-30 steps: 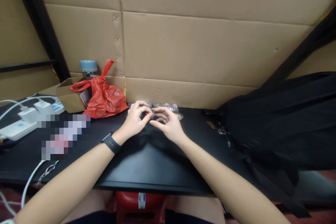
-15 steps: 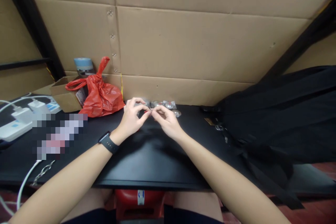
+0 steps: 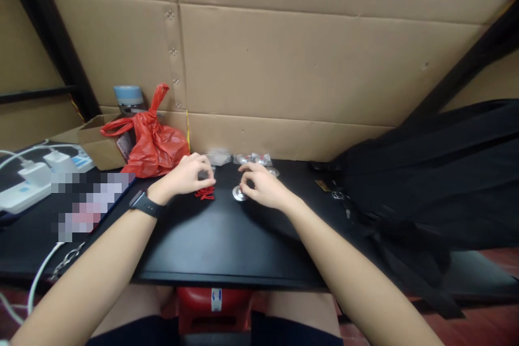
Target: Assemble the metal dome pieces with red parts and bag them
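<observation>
My left hand (image 3: 193, 174), with a dark watch on the wrist, is closed in a pinch over a small pile of red pieces (image 3: 205, 193); whatever is between its fingertips is too small to make out. My right hand (image 3: 261, 186) has its thumb and finger closed at a round silvery disc (image 3: 238, 193) on the black table. Behind the hands, clear packets with round silvery items (image 3: 261, 159) lie along the cardboard wall. Another round piece (image 3: 273, 172) rests just behind my right hand.
A red plastic bag (image 3: 156, 146), a cardboard box (image 3: 101, 143) and a blue-lidded container (image 3: 128, 96) stand at the back left. At the left is a white power strip (image 3: 20, 194) with plugs. A black bag (image 3: 438, 178) fills the right side.
My hands have moved apart from their meeting point, the left one to the left and the right one slightly right and nearer. The red pile and silvery disc are now visible between them.
</observation>
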The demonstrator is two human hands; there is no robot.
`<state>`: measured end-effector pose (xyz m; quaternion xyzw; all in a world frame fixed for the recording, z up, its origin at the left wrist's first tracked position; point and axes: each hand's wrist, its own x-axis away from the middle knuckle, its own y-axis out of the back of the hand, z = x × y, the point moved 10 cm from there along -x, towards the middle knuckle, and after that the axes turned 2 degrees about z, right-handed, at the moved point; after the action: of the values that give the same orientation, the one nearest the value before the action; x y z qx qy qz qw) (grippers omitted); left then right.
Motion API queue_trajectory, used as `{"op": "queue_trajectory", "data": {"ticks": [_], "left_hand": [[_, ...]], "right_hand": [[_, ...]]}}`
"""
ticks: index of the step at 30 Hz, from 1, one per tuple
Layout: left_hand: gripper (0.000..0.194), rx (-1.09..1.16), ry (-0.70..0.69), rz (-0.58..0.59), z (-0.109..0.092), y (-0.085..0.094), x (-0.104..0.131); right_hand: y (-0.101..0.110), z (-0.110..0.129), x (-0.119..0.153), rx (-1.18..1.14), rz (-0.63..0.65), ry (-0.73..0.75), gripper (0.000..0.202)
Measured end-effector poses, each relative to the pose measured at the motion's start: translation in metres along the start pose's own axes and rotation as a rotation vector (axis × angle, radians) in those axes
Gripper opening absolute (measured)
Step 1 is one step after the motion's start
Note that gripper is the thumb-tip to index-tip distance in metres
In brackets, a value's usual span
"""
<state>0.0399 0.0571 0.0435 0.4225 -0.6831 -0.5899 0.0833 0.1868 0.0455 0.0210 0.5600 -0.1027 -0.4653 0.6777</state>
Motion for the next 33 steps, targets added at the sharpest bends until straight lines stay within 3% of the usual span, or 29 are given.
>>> {"op": "queue_trajectory", "data": {"ticks": [3,7,11,13,17,27,33], "left_hand": [[0.01,-0.024,-0.029,0.185,0.008,-0.017,0.008],[0.009,-0.042,0.022,0.22,0.012,-0.027,0.01],[0.006,-0.099,0.021,0.236,0.004,-0.034,0.009],[0.009,-0.131,-0.005,0.233,-0.001,-0.036,0.009],[0.014,-0.222,-0.03,0.236,-0.009,-0.038,0.009],[0.012,-0.037,0.014,0.018,-0.014,-0.017,0.001],[0.012,-0.017,0.051,-0.067,-0.008,-0.013,-0.001]], "right_hand": [[-0.004,-0.006,0.001,0.013,0.074,-0.023,0.017],[-0.001,-0.016,-0.002,-0.042,0.121,-0.024,0.023],[0.016,-0.068,0.004,0.112,0.087,-0.195,0.015],[0.025,-0.101,0.011,0.233,0.06,-0.31,0.022],[0.024,-0.14,0.02,0.221,0.082,-0.419,0.023],[0.023,-0.157,0.021,0.139,-0.034,-0.448,0.02],[0.036,-0.154,0.022,0.037,-0.17,-0.469,0.023]]}}
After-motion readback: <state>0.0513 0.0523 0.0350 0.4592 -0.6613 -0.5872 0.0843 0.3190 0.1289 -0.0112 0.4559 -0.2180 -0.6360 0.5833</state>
